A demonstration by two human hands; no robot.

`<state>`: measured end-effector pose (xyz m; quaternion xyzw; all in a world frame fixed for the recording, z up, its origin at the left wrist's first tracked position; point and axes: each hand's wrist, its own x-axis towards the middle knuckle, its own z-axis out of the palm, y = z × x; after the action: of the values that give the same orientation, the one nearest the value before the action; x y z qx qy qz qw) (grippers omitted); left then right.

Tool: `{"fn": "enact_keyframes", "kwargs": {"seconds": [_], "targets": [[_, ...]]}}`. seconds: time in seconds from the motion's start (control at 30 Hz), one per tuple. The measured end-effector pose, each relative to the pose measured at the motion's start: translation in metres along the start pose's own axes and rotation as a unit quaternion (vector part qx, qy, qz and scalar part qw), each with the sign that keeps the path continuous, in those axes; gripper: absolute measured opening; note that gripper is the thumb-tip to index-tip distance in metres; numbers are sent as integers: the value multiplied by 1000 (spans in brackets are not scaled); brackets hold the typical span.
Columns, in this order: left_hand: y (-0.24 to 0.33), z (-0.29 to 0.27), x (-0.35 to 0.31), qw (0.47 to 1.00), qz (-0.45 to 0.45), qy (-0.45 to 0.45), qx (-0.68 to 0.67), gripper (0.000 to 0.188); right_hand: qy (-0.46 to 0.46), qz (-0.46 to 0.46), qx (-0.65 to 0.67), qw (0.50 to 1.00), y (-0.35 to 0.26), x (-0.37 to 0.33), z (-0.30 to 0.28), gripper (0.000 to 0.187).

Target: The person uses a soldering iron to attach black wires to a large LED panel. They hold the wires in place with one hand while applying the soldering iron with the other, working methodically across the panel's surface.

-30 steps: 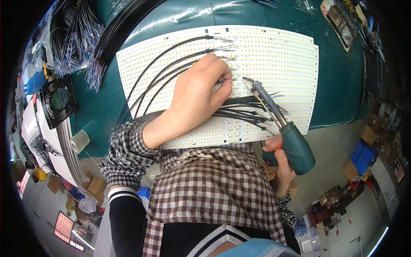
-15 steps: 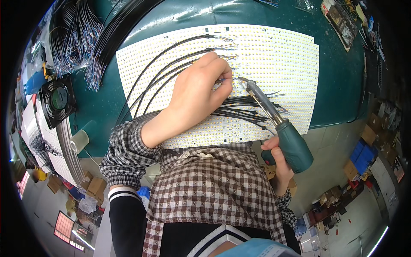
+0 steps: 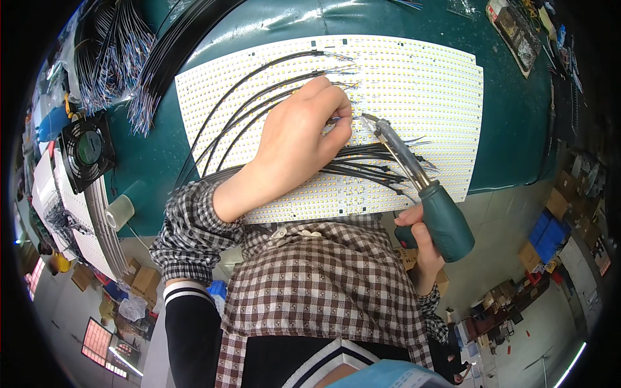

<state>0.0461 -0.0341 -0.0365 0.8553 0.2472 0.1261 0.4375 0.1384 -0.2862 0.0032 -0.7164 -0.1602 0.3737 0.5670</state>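
Note:
A white LED panel (image 3: 420, 84) with rows of small yellowish chips lies on the green work surface. Bent over its middle, my left hand (image 3: 301, 126) pinches the thin wire ends of a black cable; the fingers partly hide them. My right hand (image 3: 425, 242) grips the green handle of a soldering gun (image 3: 446, 220). Its metal tip rests on or just above the panel, close to my left fingertips; I cannot tell if they touch the wires. Several black cables (image 3: 252, 70) curve across the panel's left half, and more black cables (image 3: 372, 171) lie along its near side.
Bundles of black cables with stripped coloured ends (image 3: 145, 97) lie at the far left. A black fan (image 3: 87, 150), stacked white panels (image 3: 90, 226) and a white roll (image 3: 120, 213) are along the left. A dirty tray (image 3: 514, 35) sits at the far right.
The soldering gun's tip and handle have shifted very slightly. My left hand holds its place on the wires, and the panel and cables look almost the same.

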Motion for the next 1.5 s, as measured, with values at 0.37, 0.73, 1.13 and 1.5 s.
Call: {"fn": "enact_keyframes", "kwargs": {"seconds": [0.37,0.73,1.13,1.5], "targets": [[0,0,0,1000,4,3,6,8,6,-23,-3,1000,-4,3,-3,31],[35,0,-29,983,76,-49,159,26,64,-79,23,995,3,1,-19,56],[30,6,-31,991,-57,-99,-76,13,70,-135,60,987,13,1,-35,61],[43,-36,-40,976,-22,-58,207,12,27,-172,109,979,16,1,-42,58]]}}
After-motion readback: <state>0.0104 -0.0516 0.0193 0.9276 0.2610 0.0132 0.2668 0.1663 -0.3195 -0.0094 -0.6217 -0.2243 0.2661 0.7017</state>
